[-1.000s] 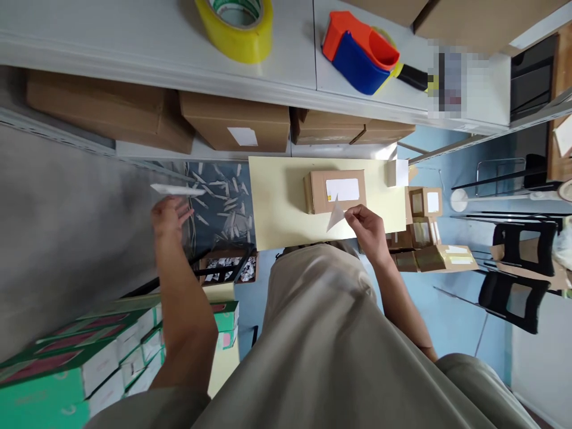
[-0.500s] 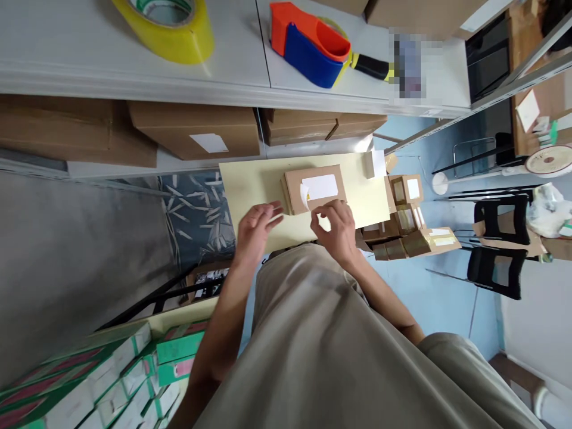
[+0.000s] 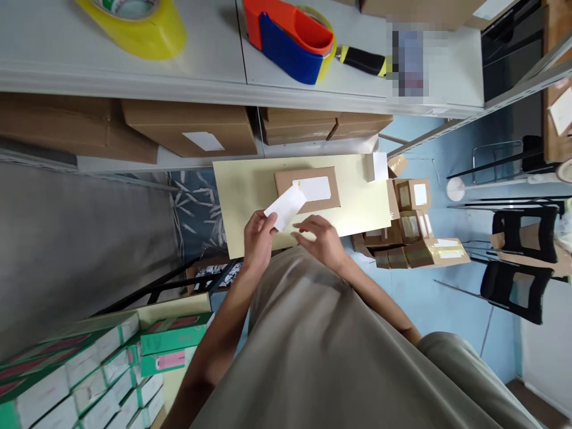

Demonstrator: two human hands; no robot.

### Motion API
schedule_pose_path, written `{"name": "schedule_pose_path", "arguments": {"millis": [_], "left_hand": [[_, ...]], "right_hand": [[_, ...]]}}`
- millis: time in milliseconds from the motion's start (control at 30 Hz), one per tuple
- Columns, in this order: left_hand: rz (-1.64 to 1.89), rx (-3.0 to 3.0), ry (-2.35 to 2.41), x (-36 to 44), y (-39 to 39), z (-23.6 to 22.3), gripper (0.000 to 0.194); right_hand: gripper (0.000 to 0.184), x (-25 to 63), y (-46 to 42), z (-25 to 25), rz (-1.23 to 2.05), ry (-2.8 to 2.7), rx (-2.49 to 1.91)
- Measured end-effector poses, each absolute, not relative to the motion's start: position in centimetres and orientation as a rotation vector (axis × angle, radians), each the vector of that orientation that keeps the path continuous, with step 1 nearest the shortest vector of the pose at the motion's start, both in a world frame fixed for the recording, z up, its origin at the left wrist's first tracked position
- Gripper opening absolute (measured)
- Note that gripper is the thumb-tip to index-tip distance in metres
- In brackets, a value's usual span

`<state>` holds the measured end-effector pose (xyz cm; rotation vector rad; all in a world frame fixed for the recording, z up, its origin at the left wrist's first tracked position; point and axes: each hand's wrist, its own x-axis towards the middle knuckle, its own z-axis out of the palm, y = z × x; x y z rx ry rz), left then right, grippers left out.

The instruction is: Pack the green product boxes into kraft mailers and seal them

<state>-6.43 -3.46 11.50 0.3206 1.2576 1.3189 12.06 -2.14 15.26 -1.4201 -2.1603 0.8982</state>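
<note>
Paper slip, white, rectangular: near end pinched between thumb and fingers of left hand, apparently to leave its face free; right hand: fingers half open, seemingly empty, just beside the slip; brown cardboard box: beyond both hands' fingers, flat on pale yellow table, presumably for steadiness, white label uppermost

Left hand in a pinching grip, right hand beside it, fingers loosely curled.
</note>
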Motion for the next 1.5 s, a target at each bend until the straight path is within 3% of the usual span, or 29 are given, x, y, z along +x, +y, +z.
{"name": "schedule_pose_path", "arguments": {"millis": [200, 367, 500, 700, 967, 1133, 1367, 1500], "left_hand": [[1.126, 0.365, 1.285, -5.2, -3.8, 12.1, 0.055], [1.062, 0.331, 1.330, -2.1, -4.4, 12.4, 0.055], [1.116, 0.339, 1.439, 0.5, -4.8, 11.2, 0.046], [1.181, 0.155, 1.640, 3.0, -4.9, 8.4, 0.055], [1.050, 0.234, 1.623, 3.7, -4.5, 9.2, 0.054], [1.098, 0.338, 1.618, 2.8, -3.5, 8.7, 0.051], [1.058, 0.500, 1.616, -0.1, -1.2, 7.5, 0.063], [1.001, 0.733, 1.705, -1.8, 2.3, 5.5, 0.047]], "right_hand": [[0.028, 18.4, 3.0, 14.2, 1.160, -1.553, -1.644], [0.034, 21.6, 4.3, 12.4, 1.467, -1.440, -1.591], [0.030, 23.2, 4.2, 11.9, 1.490, -1.416, -1.636], [0.016, 23.9, 2.1, 13.7, 1.464, -1.810, -1.291], [0.018, 23.4, -0.9, 16.2, 1.116, -2.437, -0.817], [0.017, 24.2, 0.8, 16.4, 1.189, -2.156, -1.047], [0.025, 25.4, 5.5, 13.5, 1.345, -1.596, -1.494], [0.034, 24.5, 8.6, 9.9, 1.434, -1.409, -1.676]]}}
